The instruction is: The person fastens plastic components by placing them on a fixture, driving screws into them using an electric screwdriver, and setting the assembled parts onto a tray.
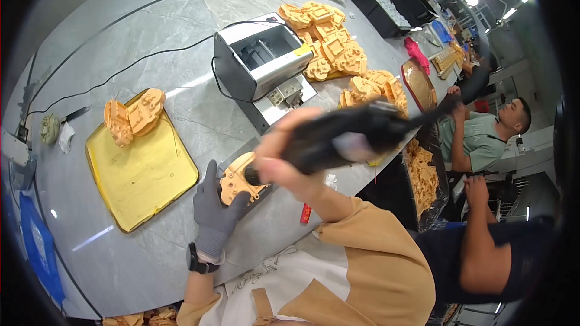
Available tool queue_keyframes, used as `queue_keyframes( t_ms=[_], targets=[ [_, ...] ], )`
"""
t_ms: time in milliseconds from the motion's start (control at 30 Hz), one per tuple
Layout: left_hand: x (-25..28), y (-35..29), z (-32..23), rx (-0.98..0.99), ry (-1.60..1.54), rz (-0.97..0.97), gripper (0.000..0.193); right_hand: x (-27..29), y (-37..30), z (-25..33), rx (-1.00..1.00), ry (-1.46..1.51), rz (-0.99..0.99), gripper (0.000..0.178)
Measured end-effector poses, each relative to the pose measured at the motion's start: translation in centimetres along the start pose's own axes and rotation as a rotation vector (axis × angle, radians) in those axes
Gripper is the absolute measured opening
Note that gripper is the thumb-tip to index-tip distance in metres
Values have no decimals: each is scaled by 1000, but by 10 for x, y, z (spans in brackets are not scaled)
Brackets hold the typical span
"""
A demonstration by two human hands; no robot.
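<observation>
In my right hand is a black electric screwdriver, with a thick cord running off to the upper right. Its dark tip reaches an orange moulded plastic part that lies on a dark block at the table's near side. My left hand, in a grey glove, grips that part, thumb on the near edge and fingers along the left. Part of the orange piece is hidden behind the tool and my right hand.
A yellow-lined tray carrying orange parts lies left. Behind the block stands a metal-cased machine with a cord. Orange parts are piled beyond it. A red object lies near the edge. Right are a box of parts and a person.
</observation>
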State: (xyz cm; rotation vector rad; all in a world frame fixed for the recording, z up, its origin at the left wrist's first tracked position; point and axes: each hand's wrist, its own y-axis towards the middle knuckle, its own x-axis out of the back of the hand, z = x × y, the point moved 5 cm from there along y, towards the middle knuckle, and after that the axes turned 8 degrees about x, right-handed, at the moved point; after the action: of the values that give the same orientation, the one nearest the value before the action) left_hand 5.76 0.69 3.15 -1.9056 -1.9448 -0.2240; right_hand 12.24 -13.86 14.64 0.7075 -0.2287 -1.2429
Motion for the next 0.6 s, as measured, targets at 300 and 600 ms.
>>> queue_keyframes(
  t_ms=[300, 600],
  targets=[
    [61, -54, 41, 134, -1127, -445, 35, 57, -20, 27, 4, 100, -453, 43],
    [239, -407, 198, -294, -1626, -1434, 36, 82, -30, 0, -104, 120, -465, 43]
  ],
)
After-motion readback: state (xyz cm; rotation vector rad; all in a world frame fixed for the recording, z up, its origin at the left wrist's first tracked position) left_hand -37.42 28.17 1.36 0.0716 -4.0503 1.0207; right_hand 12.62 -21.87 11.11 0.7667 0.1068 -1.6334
